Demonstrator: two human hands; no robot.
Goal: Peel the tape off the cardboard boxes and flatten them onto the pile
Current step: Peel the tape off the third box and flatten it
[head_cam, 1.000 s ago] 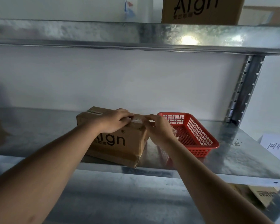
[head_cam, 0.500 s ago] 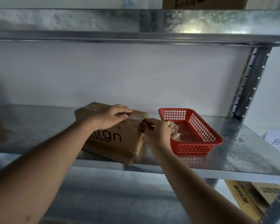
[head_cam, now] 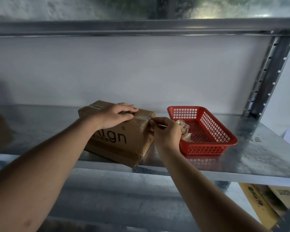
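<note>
Left hand (head_cam: 115,115) presses flat on brown cardboard box (head_cam: 124,141); right hand (head_cam: 166,133) pinches clear tape strip (head_cam: 141,122) at its corner.

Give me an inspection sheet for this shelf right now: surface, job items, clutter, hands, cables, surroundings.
Surface: metal shelf, shiny.
Job's things: cardboard box, unflattened; tape across its top.
Clutter: red basket right of box, crumpled tape wads inside.
Hands: left hand presses box top; right hand pinches tape at box's right edge.
Cables: nothing seen.
Surroundings: white wall, shelf upright, flattened cardboard below.
</note>
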